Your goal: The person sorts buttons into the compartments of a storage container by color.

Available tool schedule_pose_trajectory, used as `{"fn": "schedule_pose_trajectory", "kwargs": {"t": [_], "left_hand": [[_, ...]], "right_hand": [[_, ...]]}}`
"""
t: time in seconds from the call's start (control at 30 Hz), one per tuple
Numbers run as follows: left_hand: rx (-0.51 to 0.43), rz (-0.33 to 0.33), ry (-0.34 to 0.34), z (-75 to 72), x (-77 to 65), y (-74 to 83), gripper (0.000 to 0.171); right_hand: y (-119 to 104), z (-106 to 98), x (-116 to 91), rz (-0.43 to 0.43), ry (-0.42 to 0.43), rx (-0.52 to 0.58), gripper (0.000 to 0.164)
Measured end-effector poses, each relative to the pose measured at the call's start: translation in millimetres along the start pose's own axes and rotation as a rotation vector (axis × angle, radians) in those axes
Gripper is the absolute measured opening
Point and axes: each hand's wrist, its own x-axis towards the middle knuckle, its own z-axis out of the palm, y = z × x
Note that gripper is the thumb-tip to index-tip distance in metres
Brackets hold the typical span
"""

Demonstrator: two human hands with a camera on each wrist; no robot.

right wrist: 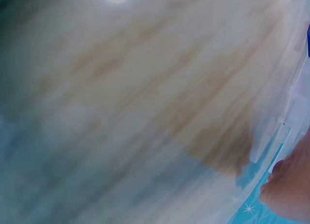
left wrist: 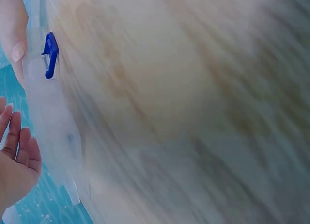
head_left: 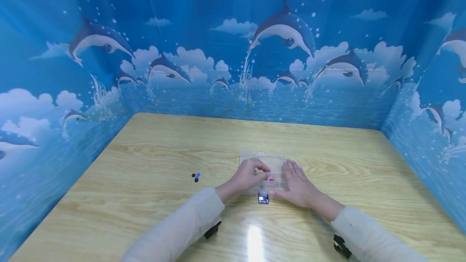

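Observation:
A clear plastic case (head_left: 245,192), its lid raised at the back, lies on the table in front of me. My left hand (head_left: 249,174) is over it, thumb and index fingertip close together above a small pink-red piece (head_left: 269,179) inside. Whether they pinch anything is too small to make out. Along the case's right side rests my right hand (head_left: 300,187), fingers straight, thumb reaching toward the front edge. A blue latch-like frame (head_left: 263,198) sits at the front edge; in the left wrist view this blue frame (left wrist: 51,54) stands out from the case wall.
Left of the case, a small blue piece (head_left: 198,175) and black round pieces (head_left: 196,180) lie on the wood-grain table (head_left: 164,140). A blue dolphin-print curtain (head_left: 225,51) surrounds the table's back and sides.

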Motion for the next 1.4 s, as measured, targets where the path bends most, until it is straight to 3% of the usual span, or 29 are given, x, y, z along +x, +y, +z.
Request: {"fn": "schedule_pose_trajectory", "kwargs": {"t": [0.53,0.87,1.4], "left_hand": [[0.086,0.100,0.049,-21.6,-13.9,-15.7,0.018],[0.090,0.037,0.040,-36.7,-22.2,-23.7,0.024],[0.092,0.024,0.077,-56.5,-33.9,-36.1,0.023]], "right_hand": [[-0.9,-1.5,-0.5,-0.006,-0.005,-0.005,0.102],[-1.2,-2.1,-0.4,-0.006,-0.009,-0.007,0.102],[-2.6,-2.4,-0.7,-0.008,-0.008,-0.017,0.103]]}}
